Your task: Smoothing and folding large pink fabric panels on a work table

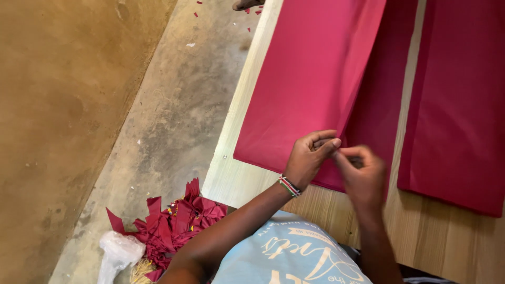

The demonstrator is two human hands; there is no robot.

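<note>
1. Concrete flooring point(173, 121) is running along the 9 o'clock side of a pale wooden worktable point(247, 181), and a bare earthen wall point(63, 105) is rising beyond the floor at the far left.

2. Nearest the camera, at 6 o'clock, the person's light blue printed shirt point(286, 257) is filling the bottom edge of the view, with both forearms extending up from it toward the table.

3. At 7 o'clock, on the floor beside the table, a pile of dark red fabric offcuts point(173, 223) is lying next to a crumpled clear plastic bag point(118, 252).

4. The left hand point(307, 160), wearing a beaded wristband point(289, 185), is pinching thumb and forefinger together at the near edge of the magenta fabric panel point(310, 79).

5. The right hand point(363, 173) is meeting it just at 3 o'clock, fingertips closed against those of the left. Whatever is pinched between them is too small to make out; it appears to be the corner of the panel or a thread.

6. Judged from this posture, the step in hand is fine fingertip work at the panel's near corner. The next move is likely calling for steady tension and a precise pinch so the edge stays aligned.

7. Farther out, the panel is stretching toward 12 o'clock, folded over a darker layer, while a second red fabric panel point(463, 105) is lying separately at 2 o'clock.

8. At 12 o'clock, small red scraps point(251, 10) are dotting the floor.
</note>
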